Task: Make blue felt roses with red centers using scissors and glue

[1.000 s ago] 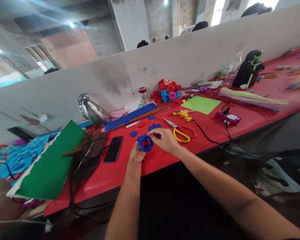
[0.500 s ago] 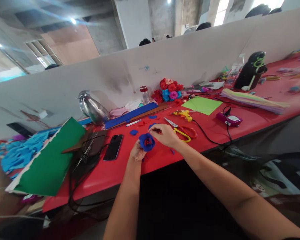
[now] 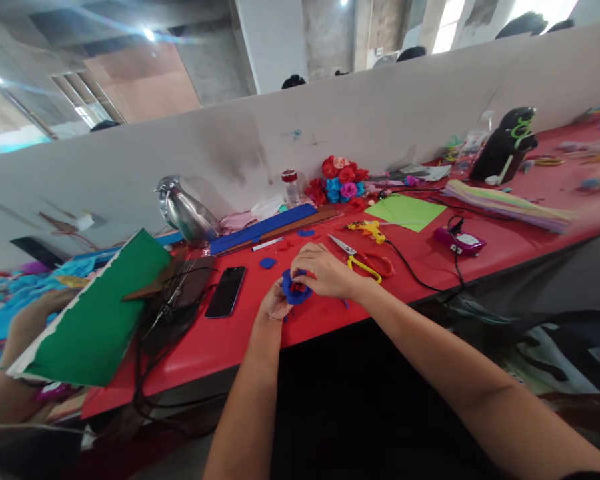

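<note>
A dark blue paper flower (image 3: 299,297) with a red centre is above the table's front edge. My left hand (image 3: 274,303) is closed around it from the left and below. Bent fingers of my right hand (image 3: 325,270) pinch at the flower's upper petals and cover part of its middle. Just beyond the hands lies a loose blue petal (image 3: 267,263), with another blue piece (image 3: 306,233) farther back. Scissors (image 3: 363,260) with yellow and red handles rest to the right of my right hand.
A yellow glue gun (image 3: 367,231) and its black cord lie right. At left are a black phone (image 3: 225,292), green paper (image 3: 93,320) and another person's arm (image 3: 33,330). A steel jug (image 3: 187,213) and paper-flower bunch (image 3: 344,179) stand near the partition.
My right hand has come down and left onto the flower, now covering part of it. The left hand still holds the flower. Another person's arm has reached in at far left.
</note>
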A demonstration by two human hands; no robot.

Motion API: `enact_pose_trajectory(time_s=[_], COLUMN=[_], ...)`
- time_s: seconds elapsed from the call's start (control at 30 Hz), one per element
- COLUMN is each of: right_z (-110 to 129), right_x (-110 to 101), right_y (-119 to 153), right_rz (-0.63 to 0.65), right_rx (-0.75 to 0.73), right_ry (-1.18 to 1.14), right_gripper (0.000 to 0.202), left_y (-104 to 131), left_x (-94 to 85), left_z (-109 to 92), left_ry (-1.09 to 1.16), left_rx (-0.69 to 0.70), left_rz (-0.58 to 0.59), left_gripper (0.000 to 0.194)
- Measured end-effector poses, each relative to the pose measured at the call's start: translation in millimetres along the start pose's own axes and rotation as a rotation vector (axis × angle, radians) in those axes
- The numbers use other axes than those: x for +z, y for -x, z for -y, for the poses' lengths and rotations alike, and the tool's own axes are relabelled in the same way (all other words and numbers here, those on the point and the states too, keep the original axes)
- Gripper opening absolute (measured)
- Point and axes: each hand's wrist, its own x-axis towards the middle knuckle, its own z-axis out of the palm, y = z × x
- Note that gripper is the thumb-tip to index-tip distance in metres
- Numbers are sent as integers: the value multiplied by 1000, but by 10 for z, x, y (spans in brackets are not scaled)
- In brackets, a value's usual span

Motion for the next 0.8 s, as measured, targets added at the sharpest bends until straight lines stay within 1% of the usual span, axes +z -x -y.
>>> enact_pose_trajectory(time_s=[0.13,0.4,0.6,0.7,0.8], right_z=[1,-69,-109,-83,-47], right_x=[0,81,204,273,327], right_y=[16,19,57,92,122], right_rz=[6,-43,-215,-284,-340], right_rx=[15,35,227,314,383], right_ry=[-4,-72,-162,-199,-198], right_gripper=[6,8,14,14,12], left_y=[14,-34,-32,-39,-54], left_x=[-1,-105,-62,-36,-17], left_z=[1,18,31,43,46], left_ry=[-5,-19,52,28,37], left_rx=[-12,-31,31,67,116], left_rz=[7,5,-9,-25,-53], left_gripper=[19,22,22,23,19])
